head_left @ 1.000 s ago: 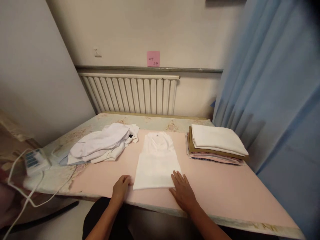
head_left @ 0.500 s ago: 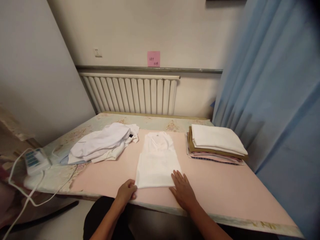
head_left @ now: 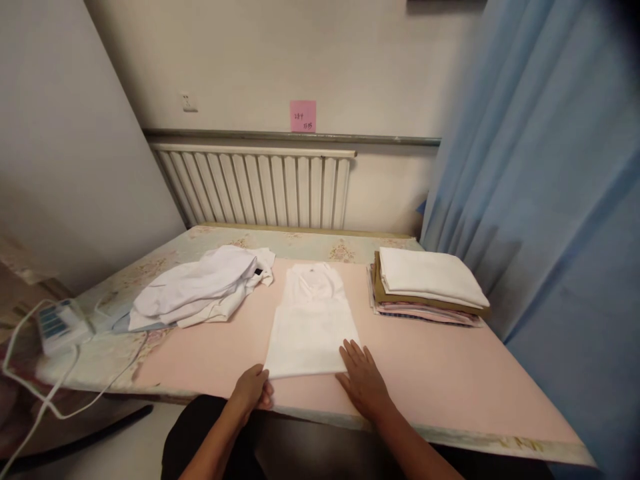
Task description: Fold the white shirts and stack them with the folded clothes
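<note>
A white shirt [head_left: 313, 330] lies folded flat on the pink cloth [head_left: 425, 373] in front of me, its collar toward the wall. At its near left corner, my left hand [head_left: 253, 389] is closed, with thumb and fingers pinching the shirt's edge. My right hand [head_left: 365, 383] lies flat on the near right corner, fingers stretched out over the fabric.
A loose heap of white garments [head_left: 200, 287] lies on the left of the table. To the right stands a stack of folded clothes [head_left: 430, 287], white on top. A power strip [head_left: 63, 327] with white cables sits at the left edge. A blue curtain [head_left: 540, 167] hangs at the right.
My left hand has pulled the shirt's near left corner slightly outward to the left. My right hand stays flat on the other corner. The view has shifted a little.
</note>
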`<state>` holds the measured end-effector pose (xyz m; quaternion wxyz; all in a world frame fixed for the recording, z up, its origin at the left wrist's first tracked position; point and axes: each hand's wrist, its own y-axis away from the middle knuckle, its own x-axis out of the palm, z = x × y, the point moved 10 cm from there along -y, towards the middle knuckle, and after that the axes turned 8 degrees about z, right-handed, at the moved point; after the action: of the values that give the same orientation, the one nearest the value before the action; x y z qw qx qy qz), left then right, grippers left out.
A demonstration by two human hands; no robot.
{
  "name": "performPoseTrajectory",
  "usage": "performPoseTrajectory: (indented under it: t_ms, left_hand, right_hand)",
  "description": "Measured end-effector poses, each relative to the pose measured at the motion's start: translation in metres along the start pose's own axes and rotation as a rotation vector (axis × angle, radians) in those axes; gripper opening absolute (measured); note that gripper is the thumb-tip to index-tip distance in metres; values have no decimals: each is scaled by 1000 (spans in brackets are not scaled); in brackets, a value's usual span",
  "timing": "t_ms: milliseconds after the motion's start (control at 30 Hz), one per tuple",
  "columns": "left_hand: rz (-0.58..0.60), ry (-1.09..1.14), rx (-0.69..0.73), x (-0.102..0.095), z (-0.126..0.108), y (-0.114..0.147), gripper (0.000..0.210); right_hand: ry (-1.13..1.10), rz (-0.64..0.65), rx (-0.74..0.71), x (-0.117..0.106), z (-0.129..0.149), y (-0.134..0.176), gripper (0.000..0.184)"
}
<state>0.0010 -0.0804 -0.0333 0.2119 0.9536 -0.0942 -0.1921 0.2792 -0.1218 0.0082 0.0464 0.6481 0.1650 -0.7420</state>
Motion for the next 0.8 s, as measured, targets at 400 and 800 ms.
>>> performPoseTrajectory:
  t_ms: [400, 800]
  left_hand:
    - [-464, -654, 446, -14, -83, 24, 39]
    - [-257, -1141, 674, 116, -129, -41, 51]
  right_hand:
    - [-35, -29, 13, -7, 0, -1, 56]
    - [-40, -75, -9, -6, 0, -1, 55]
